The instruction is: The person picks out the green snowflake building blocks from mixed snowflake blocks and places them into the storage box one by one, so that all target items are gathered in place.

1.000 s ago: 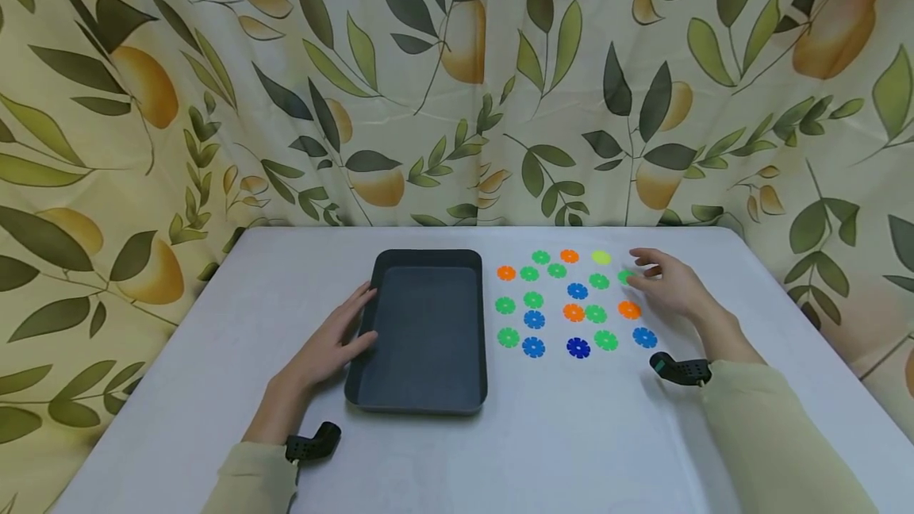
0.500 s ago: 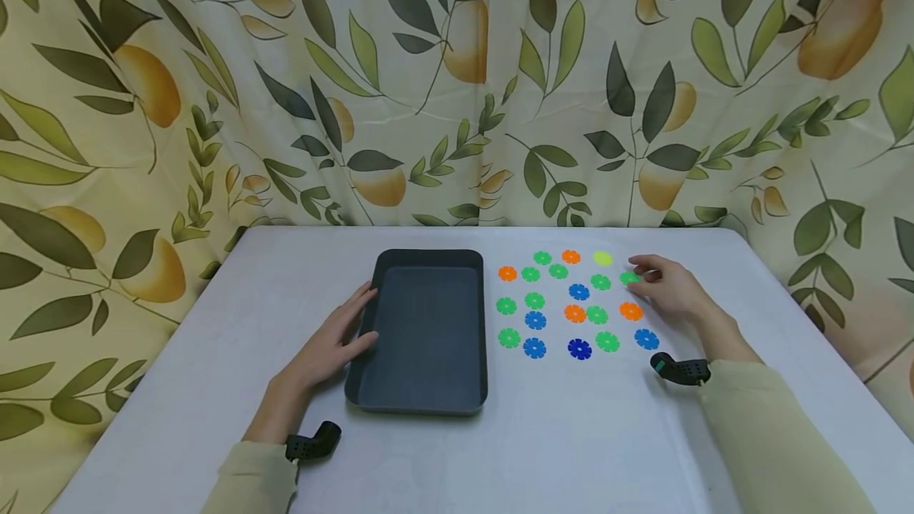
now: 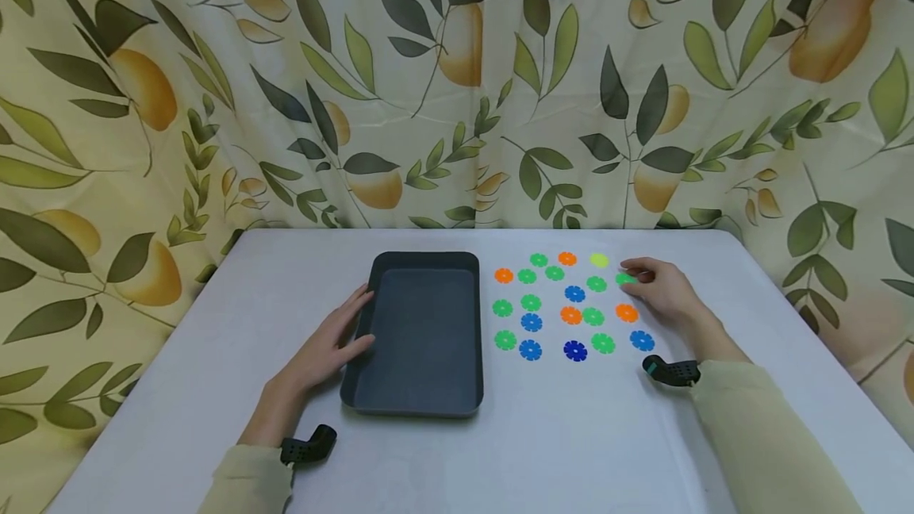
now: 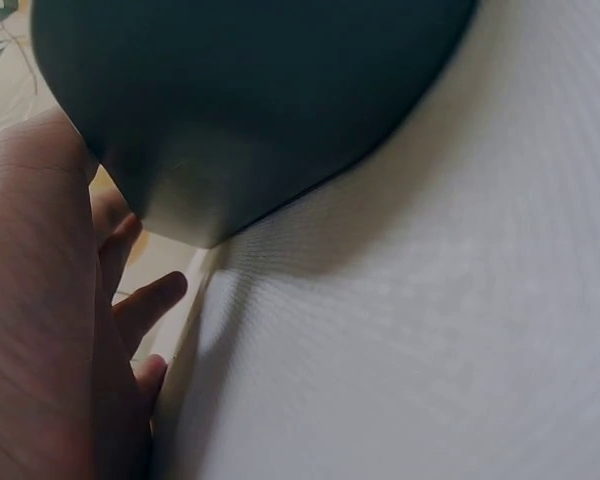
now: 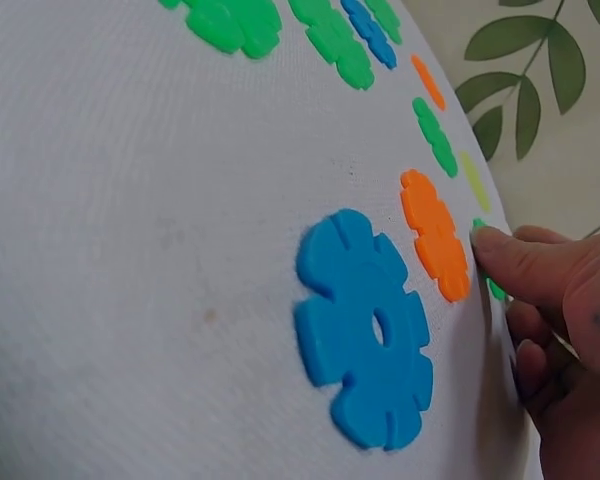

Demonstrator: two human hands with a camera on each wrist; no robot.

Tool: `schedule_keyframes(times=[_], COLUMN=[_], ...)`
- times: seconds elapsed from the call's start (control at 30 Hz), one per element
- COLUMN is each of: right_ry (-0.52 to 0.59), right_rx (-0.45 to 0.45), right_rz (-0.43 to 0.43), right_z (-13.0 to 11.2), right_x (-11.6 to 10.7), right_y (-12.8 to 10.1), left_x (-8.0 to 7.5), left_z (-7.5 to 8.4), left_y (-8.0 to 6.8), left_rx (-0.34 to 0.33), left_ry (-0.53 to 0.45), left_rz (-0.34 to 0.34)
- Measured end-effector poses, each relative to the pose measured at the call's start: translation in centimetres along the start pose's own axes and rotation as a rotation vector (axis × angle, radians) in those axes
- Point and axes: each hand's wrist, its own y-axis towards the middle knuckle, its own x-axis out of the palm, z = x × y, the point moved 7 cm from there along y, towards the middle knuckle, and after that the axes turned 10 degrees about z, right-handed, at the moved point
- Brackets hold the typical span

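My left hand (image 3: 324, 347) lies along the left side of a dark baking tray (image 3: 467, 403), its fingertips and thumb at the rim. In the left wrist view, the tray's outer corner (image 4: 250, 130) rises above the white cloth beside the fingers. On the other side, my right hand (image 3: 664, 288) reaches down to a green flower-shaped plastic disc (image 3: 624, 279) and pinches it between thumb and fingers, close over the table. The right wrist view has the thumb over this green disc (image 5: 496, 289), partly hiding it. An orange disc (image 5: 435, 236) and a blue disc (image 5: 365, 330) lie nearby.
Several more notched discs in green, orange, yellow and blue lie flat between tray and right hand, including a dark blue disc (image 3: 575, 350) and a yellow disc (image 3: 598, 260). A white cloth covers the table (image 3: 557, 443); a leaf-patterned curtain (image 3: 457, 101) hangs behind.
My right hand's fingers have lowered and drawn in around the green disc, which stays in its place. The left hand and tray keep their positions; the head view shifts slightly.
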Motion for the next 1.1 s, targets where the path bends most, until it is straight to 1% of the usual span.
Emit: schedule_keyframes(times=[0.2,0.5,0.77,1.1], right_ry=[0.002,0.000,0.000,0.051], right_rx=[0.013,0.008,-0.004,0.004], right_rz=[0.010,0.028,0.004,-0.046], right_z=[-0.37,-0.28,-0.40,-0.87], right_x=[0.02,-0.53,-0.66,-0.78], right_y=[-0.15,-0.39,-0.70,-0.68], left_x=[-0.06,0.10,0.20,0.42], left_z=[-0.10,-0.09,0.25,0.19], left_y=[-0.03,0.02,0.07,-0.08], left_rx=[-0.015,0.002,-0.006,-0.004], left_ry=[-0.001,0.011,0.030,0.059], left_rz=[-0.001,0.001,-0.002,0.001])
